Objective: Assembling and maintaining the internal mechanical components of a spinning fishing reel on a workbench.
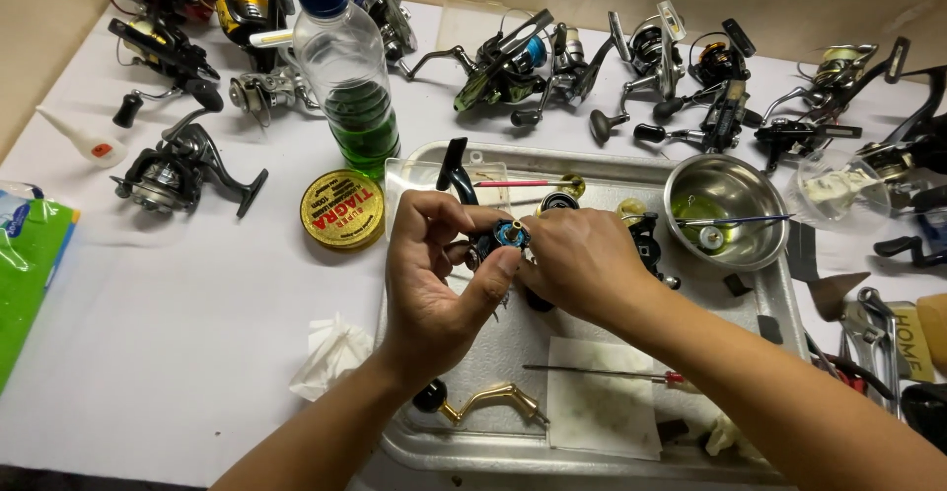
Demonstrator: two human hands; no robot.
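Together above the middle of the dented metal tray [789, 299], left hand [434, 284] and right hand [582, 264] gripping a small black fishing reel body with a blue round part [510, 235]; gold crank handle [488, 402] near the tray's front edge, steel bowl [725, 190] at its far right corner.

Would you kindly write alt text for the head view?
Two hands, left and right, hold a small reel part above a metal tray. Around it lie fishing reels, a bottle of green liquid and a steel bowl.
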